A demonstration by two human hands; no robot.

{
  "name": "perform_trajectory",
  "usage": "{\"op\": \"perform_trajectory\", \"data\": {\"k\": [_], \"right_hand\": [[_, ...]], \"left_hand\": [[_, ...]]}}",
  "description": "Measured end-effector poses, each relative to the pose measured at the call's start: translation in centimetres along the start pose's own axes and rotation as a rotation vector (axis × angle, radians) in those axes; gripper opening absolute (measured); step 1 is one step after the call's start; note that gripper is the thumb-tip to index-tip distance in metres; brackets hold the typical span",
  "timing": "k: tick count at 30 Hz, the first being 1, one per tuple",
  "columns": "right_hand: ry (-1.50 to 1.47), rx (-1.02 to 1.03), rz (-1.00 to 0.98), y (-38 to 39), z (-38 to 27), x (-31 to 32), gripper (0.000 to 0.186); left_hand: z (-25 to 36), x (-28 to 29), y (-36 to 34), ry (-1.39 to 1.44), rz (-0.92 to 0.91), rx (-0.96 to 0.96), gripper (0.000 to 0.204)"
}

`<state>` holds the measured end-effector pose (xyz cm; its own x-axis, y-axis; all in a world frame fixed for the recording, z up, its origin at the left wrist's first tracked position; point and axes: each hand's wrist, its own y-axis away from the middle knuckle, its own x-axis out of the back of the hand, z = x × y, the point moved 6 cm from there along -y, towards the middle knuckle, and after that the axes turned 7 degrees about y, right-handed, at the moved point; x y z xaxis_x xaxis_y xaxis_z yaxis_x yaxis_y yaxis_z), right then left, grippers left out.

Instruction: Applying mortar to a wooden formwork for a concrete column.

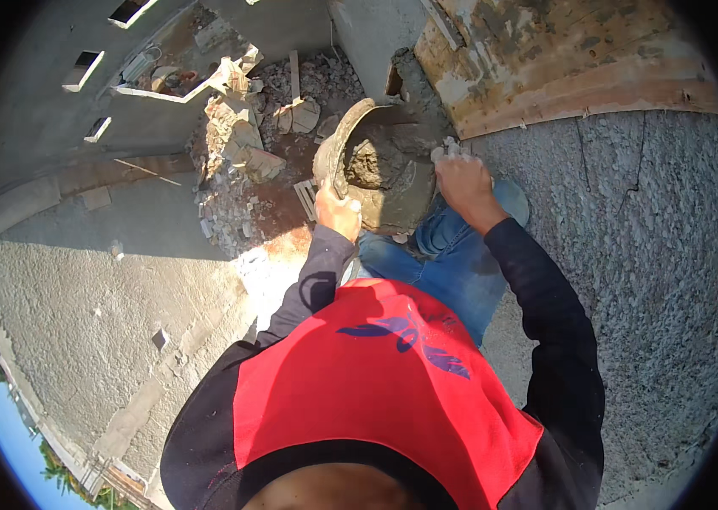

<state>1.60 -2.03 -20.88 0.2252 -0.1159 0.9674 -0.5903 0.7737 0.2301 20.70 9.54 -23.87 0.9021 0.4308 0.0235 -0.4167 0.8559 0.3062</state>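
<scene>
My left hand (338,211) grips the curved, cement-caked rim of a mortar pan (333,146) at the upper middle of the head view. Wet grey-brown mortar (372,163) lies in and around the pan, in a lumpy heap with a smoother part below. My right hand (465,187) is closed at the right side of the mortar, its fingers near a whitish, crusted edge; what they hold is too hidden to name.
A rubble heap (248,144) with broken boards lies left of the pan. A stained wooden panel (563,59) tops the rough wall (622,246) at right. A grey wall (53,127) with small openings stands at upper left. My legs in jeans (461,280) are below the pan.
</scene>
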Motion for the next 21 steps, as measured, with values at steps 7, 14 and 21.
{"op": "perform_trajectory", "data": {"k": [7,14,21], "right_hand": [[-0.44,0.15,-0.35,2.9,-5.0,-4.8,0.03],[-0.689,0.079,-0.327,4.0,-3.3,0.7,0.032],[-0.503,0.079,-0.164,5.2,1.2,11.3,0.03]], "left_hand": [[3.1,-0.5,2.1,0.01,-0.045,0.056,0.054],[3.0,0.7,0.8,0.294,-0.104,0.039,0.051],[1.6,2.4,0.2,0.657,0.022,0.157,0.043]]}}
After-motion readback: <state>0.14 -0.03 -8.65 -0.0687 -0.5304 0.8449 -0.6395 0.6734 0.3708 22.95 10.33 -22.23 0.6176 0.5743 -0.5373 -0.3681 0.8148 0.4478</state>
